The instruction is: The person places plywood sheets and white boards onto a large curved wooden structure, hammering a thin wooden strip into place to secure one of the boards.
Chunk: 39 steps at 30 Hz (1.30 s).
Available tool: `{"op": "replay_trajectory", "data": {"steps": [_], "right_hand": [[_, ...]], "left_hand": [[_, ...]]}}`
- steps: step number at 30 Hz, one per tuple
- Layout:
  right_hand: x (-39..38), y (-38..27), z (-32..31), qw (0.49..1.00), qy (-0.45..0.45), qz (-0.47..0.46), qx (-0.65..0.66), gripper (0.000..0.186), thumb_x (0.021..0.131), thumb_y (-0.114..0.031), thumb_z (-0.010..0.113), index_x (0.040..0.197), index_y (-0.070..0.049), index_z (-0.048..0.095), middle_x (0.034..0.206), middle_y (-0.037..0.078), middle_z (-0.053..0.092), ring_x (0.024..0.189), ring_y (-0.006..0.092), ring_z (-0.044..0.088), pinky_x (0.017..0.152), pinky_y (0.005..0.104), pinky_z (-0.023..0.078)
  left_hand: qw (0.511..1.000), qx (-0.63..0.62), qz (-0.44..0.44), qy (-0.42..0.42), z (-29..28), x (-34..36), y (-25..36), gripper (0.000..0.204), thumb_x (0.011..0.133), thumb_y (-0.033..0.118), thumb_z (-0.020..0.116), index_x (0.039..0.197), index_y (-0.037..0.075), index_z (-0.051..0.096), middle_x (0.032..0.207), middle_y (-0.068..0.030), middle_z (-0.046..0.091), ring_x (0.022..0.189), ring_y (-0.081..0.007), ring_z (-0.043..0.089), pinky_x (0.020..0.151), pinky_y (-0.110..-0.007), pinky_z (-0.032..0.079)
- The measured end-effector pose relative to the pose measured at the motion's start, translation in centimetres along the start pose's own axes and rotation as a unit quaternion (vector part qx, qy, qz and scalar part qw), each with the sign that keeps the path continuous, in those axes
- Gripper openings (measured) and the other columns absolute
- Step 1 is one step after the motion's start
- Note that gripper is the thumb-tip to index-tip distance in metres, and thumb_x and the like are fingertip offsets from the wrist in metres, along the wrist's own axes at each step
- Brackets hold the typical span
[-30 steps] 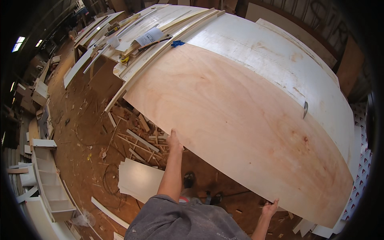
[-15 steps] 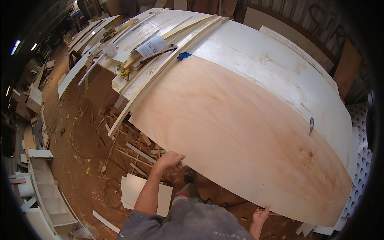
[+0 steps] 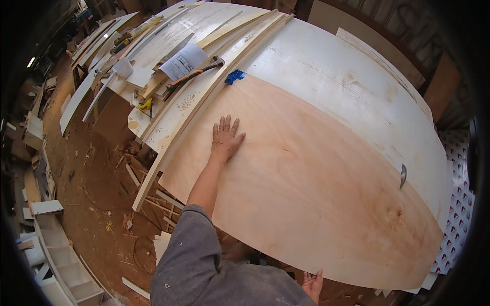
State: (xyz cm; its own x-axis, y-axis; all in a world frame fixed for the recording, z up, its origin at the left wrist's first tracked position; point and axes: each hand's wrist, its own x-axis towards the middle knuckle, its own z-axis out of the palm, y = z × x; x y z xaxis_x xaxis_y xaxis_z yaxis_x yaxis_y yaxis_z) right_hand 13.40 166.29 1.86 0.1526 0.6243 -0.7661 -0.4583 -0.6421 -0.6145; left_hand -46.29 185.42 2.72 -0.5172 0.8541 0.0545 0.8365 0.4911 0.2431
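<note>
A large pale-brown plywood sheet [image 3: 301, 168] lies over the near part of a white-topped table [image 3: 332, 81]. My left hand [image 3: 227, 138] rests on the sheet near its left end, palm down and fingers spread. At the near edge of the same sheet, my right hand [image 3: 312, 286] grips the rim, thumb uppermost; part of that hand is out of the picture. Crumpled blue material [image 3: 235, 77] sits at the sheet's far left corner. Along the left end runs a long wooden batten [image 3: 206, 108]. A curved metal piece [image 3: 403, 176] stands at the far right edge.
Left of the batten lie a hammer [image 3: 193, 75], a printed paper [image 3: 185, 61] and a yellow tape measure [image 3: 145, 104]. Wood offcuts litter the brown floor [image 3: 87, 178]. A white compartmented frame [image 3: 64, 255] stands at the lower left, and a patterned white sheet [image 3: 455, 204] at the right.
My left hand has left the sheet's near edge and reached forward to lie flat on top. My right hand stays at the near edge. The view has shifted slightly.
</note>
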Motion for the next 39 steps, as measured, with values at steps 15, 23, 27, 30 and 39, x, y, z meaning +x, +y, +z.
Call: {"op": "replay_trajectory", "data": {"steps": [15,23,27,30,39], "right_hand": [[-1.3,-3.1,4.8,0.997,-0.034,-0.017,0.074,0.029,0.102,-0.029,0.043,0.119,-0.006,0.045,0.104,0.013,0.062,0.087,0.0240,0.067,0.070,0.0375,0.059],[-1.5,-3.2,4.4,0.991,0.033,-0.062,0.115,0.029,0.101,-0.029,0.046,0.119,-0.006,0.045,0.100,0.012,0.063,0.081,0.0222,0.066,0.069,0.0365,0.057],[-0.4,-2.6,4.3,0.991,0.016,-0.062,0.116,0.031,0.101,-0.029,0.046,0.121,-0.005,0.044,0.108,0.013,0.062,0.088,0.0230,0.065,0.069,0.0372,0.057],[0.6,-2.9,5.5,0.993,0.033,-0.066,0.097,0.031,0.100,-0.029,0.048,0.120,-0.005,0.044,0.109,0.013,0.061,0.088,0.0231,0.065,0.067,0.0372,0.057],[2.9,-2.3,8.8,0.989,0.031,-0.108,0.093,0.032,0.098,-0.032,0.054,0.119,-0.009,0.050,0.098,0.006,0.061,0.084,0.0179,0.062,0.067,0.0339,0.055]], "left_hand": [[0.996,0.084,0.006,0.040,2.0,2.5,-1.0,0.058,0.098,0.040,0.039,0.150,0.015,0.029,0.158,-0.0113,0.019,0.146,-0.0292,0.013,0.117,-0.047,0.008],[0.996,0.089,0.004,-0.015,0.6,3.0,3.8,0.056,0.100,0.039,0.036,0.151,0.018,0.028,0.158,-0.0088,0.018,0.147,-0.0275,0.012,0.117,-0.046,0.009],[0.997,0.077,0.002,-0.018,0.0,3.3,4.2,0.055,0.100,0.038,0.037,0.150,0.017,0.029,0.158,-0.0095,0.018,0.146,-0.0277,0.012,0.117,-0.047,0.009],[0.997,0.075,-0.017,-0.019,-0.8,3.9,4.5,0.056,0.099,0.038,0.037,0.150,0.015,0.029,0.158,-0.0107,0.018,0.146,-0.0284,0.013,0.117,-0.048,0.009],[0.999,0.028,0.026,0.031,1.4,9.1,3.0,0.061,0.098,0.046,0.034,0.151,0.017,0.027,0.158,-0.0110,0.017,0.147,-0.0285,0.009,0.118,-0.044,0.003]]}}
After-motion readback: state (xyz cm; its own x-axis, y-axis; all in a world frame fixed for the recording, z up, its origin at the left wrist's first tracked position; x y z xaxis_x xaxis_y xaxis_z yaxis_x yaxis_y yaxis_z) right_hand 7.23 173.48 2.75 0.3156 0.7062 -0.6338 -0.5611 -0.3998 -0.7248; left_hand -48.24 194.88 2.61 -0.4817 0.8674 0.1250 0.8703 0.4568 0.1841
